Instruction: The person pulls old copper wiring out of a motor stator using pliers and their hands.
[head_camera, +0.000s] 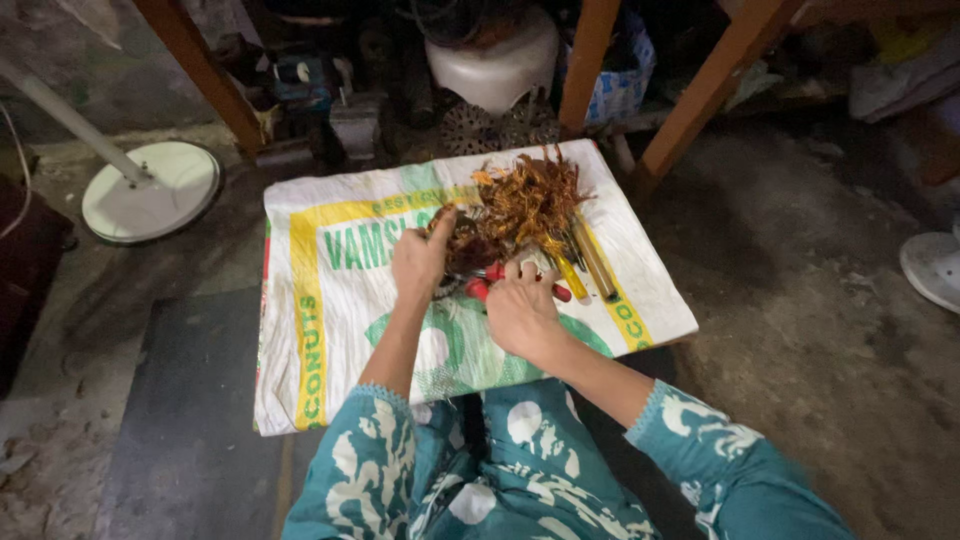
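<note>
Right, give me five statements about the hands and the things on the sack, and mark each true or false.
1. The tangle of copper wire lies on a printed white sack. True.
2. The left hand rests on the bare floor. False: it is at the dark coil beside the wire, on the sack.
3. The right hand is at a red-handled tool. True.
4. A white round fan base stands on the sack. False: it stands on the floor, off to the left of the sack.
5. Both sleeves are plain red. False: they are teal with a white pattern.
</note>
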